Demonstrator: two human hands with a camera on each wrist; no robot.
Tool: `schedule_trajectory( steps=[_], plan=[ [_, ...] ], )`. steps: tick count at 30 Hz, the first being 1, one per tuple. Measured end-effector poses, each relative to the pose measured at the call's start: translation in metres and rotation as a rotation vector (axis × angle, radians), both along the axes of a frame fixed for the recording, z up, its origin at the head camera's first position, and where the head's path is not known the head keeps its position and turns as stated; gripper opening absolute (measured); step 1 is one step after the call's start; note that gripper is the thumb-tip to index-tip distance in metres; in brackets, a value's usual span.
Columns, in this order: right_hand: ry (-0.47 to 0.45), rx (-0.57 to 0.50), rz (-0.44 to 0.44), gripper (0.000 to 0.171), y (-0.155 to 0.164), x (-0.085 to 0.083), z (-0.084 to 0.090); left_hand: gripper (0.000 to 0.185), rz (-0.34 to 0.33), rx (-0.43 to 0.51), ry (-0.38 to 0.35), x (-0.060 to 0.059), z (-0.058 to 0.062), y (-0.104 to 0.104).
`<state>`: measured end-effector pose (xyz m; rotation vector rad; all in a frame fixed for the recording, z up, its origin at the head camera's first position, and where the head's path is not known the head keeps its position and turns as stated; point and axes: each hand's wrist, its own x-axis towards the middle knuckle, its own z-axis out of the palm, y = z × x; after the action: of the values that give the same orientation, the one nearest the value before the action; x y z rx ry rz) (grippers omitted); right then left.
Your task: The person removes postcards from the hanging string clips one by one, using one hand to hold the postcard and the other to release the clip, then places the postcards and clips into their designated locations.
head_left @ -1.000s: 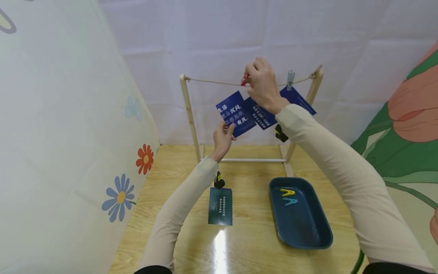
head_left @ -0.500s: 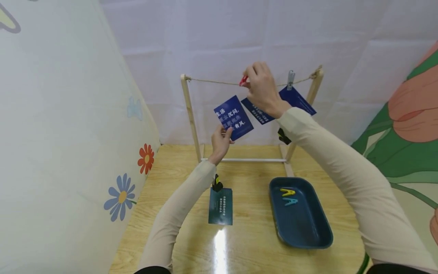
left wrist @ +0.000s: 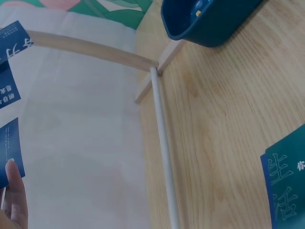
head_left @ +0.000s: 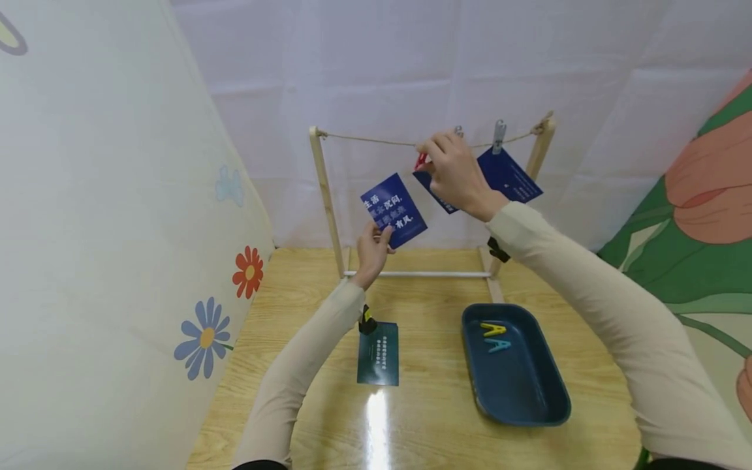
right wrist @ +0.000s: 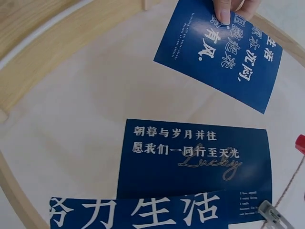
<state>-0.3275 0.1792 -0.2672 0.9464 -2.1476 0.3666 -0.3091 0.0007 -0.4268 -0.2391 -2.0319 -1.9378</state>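
Note:
My left hand [head_left: 380,235] pinches the lower edge of a blue card with white writing [head_left: 393,209], held up left of centre under the string [head_left: 364,139] of a small wooden rack [head_left: 325,189]. In the right wrist view its fingertips [right wrist: 224,12] grip that card [right wrist: 224,52]. My right hand [head_left: 433,158] holds a red clothespin [head_left: 420,160] just below the string, in front of a second blue card [head_left: 433,194]. A grey clip [head_left: 499,136] pins a third blue card [head_left: 510,173] at the right end. The left wrist view shows my thumb [left wrist: 14,200] on the card [left wrist: 9,152].
A dark blue tray [head_left: 523,391] on the wooden table holds a yellow clothespin [head_left: 494,329] and a teal one [head_left: 498,345]. A dark green card [head_left: 378,353] lies flat left of the tray. A white rod [head_left: 423,275] joins the rack's feet. Flowered walls stand close on both sides.
My right hand has come down off the string with the red clothespin. My left hand has lowered the blue card and drawn it left, apart from the hanging card.

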Motion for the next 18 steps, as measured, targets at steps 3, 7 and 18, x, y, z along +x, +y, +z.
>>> schedule_trajectory(
  steps=[3,7,18],
  plan=[
    [0.003,-0.023,0.023,0.019,0.001,0.001,-0.005,0.020,0.001,-0.008,-0.010,0.001,-0.003,-0.004],
    [-0.012,-0.043,0.046,0.021,0.003,0.001,-0.011,0.019,0.006,-0.014,-0.031,0.002,-0.007,-0.007],
    [0.022,-0.012,0.065,0.030,0.009,0.010,-0.028,0.020,-0.008,0.004,-0.057,0.007,-0.018,-0.019]
  ],
)
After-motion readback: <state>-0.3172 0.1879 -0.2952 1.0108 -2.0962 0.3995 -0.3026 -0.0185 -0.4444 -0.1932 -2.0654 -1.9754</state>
